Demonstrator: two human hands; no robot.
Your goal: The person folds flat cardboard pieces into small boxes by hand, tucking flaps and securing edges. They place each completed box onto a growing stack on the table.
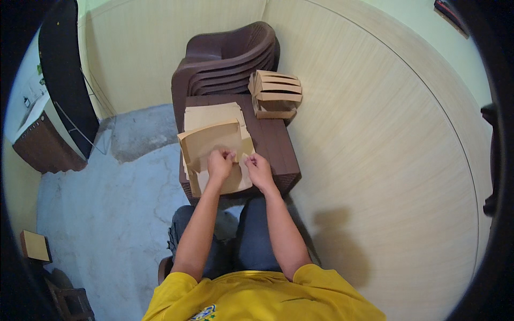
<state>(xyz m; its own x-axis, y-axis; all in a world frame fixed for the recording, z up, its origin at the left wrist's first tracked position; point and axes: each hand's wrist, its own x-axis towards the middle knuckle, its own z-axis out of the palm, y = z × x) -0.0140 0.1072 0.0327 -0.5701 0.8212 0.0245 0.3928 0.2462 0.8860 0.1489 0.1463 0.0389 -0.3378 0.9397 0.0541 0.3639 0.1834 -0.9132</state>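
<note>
A partly folded brown cardboard box lies on the small dark brown table before me, its far wall standing up. Inside it, my left hand is closed, fingers pinched near the right side wall. My right hand pinches the box's right edge from outside, close to the near right corner. Both hands seem to grip cardboard flaps, though the fingertips partly cover them. Under and beyond the box are flat cardboard sheets.
Several folded cardboard boxes stand at the table's far right corner. Behind the table rises a stack of brown plastic chairs. A wood-panelled wall runs along the right. At far left stands a brown and white cabinet.
</note>
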